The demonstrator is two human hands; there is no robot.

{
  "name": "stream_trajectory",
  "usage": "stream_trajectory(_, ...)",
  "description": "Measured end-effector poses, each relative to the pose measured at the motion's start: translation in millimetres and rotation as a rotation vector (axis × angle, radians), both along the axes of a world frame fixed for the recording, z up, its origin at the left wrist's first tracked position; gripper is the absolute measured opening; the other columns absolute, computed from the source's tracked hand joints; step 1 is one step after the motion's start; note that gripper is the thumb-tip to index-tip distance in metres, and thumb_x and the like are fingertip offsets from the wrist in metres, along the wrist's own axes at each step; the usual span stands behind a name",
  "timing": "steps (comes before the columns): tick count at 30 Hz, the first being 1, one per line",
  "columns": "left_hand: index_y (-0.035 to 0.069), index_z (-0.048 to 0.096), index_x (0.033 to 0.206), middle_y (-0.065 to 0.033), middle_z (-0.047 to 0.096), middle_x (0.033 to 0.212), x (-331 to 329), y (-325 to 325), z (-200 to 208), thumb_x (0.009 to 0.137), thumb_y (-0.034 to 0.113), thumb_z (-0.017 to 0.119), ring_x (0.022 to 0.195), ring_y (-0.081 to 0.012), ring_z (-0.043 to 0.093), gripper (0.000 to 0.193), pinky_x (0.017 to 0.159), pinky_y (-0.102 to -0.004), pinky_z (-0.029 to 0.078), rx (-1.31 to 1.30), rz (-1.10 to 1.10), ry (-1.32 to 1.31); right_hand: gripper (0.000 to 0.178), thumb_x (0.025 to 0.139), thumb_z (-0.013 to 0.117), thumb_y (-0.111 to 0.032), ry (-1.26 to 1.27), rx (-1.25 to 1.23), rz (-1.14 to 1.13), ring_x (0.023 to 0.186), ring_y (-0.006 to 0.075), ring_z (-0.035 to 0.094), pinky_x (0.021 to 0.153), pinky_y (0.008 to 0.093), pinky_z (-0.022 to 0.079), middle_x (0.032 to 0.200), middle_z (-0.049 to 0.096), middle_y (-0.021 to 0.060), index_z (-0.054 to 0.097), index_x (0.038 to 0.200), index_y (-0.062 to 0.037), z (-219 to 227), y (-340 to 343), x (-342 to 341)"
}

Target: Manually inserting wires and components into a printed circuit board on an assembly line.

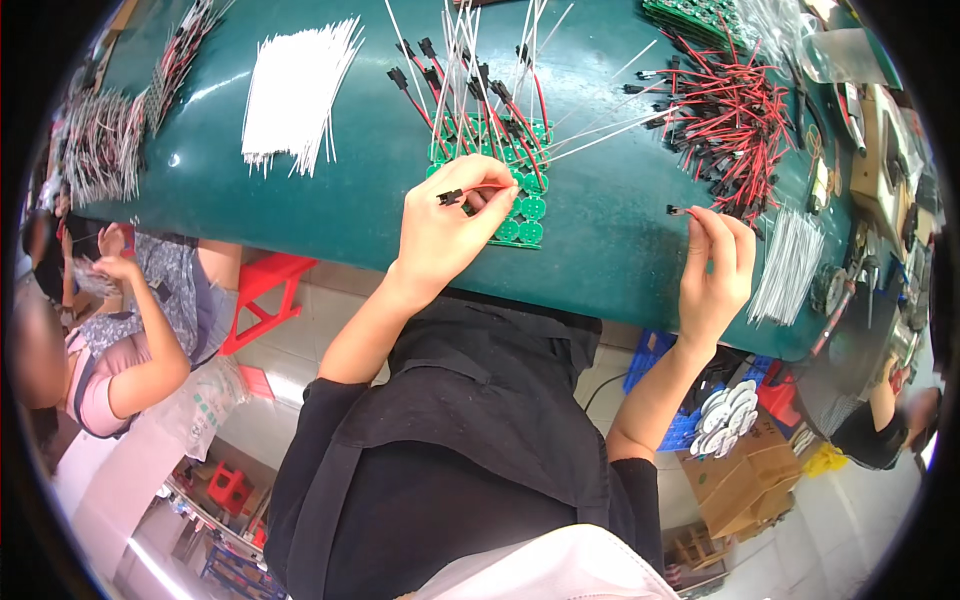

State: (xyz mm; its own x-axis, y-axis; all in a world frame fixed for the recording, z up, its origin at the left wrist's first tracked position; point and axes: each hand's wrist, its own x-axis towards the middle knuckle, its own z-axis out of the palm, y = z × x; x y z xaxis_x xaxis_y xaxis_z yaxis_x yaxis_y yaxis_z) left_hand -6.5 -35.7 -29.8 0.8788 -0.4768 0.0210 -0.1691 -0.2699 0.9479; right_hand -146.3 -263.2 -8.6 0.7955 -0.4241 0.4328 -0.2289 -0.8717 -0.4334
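Observation:
My left hand [445, 228] is closed in a pinch on a red and black wire lead [482, 187], whose black plug [450, 197] sticks out over the back of the hand. Its fingertips are at a panel of round green circuit boards [533, 208], and the hand covers part of that panel. Many leads with black plugs and thin white wires rise from the panel's far part. Off to the right, above the table, my right hand [718, 262] pinches another wire lead by its end near a small black plug [675, 210]. Most of that lead is hidden by the fingers.
On the green table [360, 215] lie a stack of white wires [298, 95], a heap of red and black leads [735, 125], a bundle of pale wires [788, 268] and more green boards [695, 20]. Another person [130, 330] sits at the left beside a red stool [262, 290].

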Motion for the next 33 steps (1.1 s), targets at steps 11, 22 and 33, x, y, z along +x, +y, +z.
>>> stream_trajectory(11, -0.002, 0.067, 0.087, -0.0064, 0.066, 0.082, -3.2, -2.1, -3.7, 0.080, -0.003, 0.073, 0.070, -0.0089, 0.062, 0.009, 0.063, -0.0217, 0.051, 0.041, -0.015, -0.255, 0.011, 0.094, 0.064, -0.005, -0.182, 0.578, -0.097, 0.064, 0.0122, 0.063, 0.063, 0.0255, 0.053, 0.088, 0.065, 0.0076, 0.060, 0.101, 0.0022, -5.5, 18.4, -2.0)
stream_trajectory(22, 0.007, 0.055, 0.087, -0.0028, 0.060, 0.074, 0.2, -10.9, 3.9, 0.079, 0.010, 0.076, 0.060, -0.0139, 0.059, 0.023, 0.055, -0.0285, 0.048, 0.247, 0.017, -0.305, 0.007, 0.091, 0.066, -0.001, -0.292, 1.108, 0.119, 0.075, 0.0089, 0.056, 0.068, 0.0206, 0.045, 0.089, 0.060, 0.0050, 0.060, 0.094, 0.0026, 3.2, 53.4, 9.5)
stream_trajectory(33, 0.002, 0.069, 0.094, -0.0019, 0.065, 0.084, -8.9, 15.5, 26.6, 0.083, 0.008, 0.075, 0.072, -0.0074, 0.060, 0.014, 0.063, -0.0225, 0.049, -0.125, -0.433, 0.234, 0.007, 0.085, 0.072, -0.008, -0.079, 0.730, 0.439, 0.074, 0.0198, 0.059, 0.066, 0.0299, 0.049, 0.086, 0.062, 0.0086, 0.068, 0.087, -0.0021, 9.1, 74.1, 37.9)
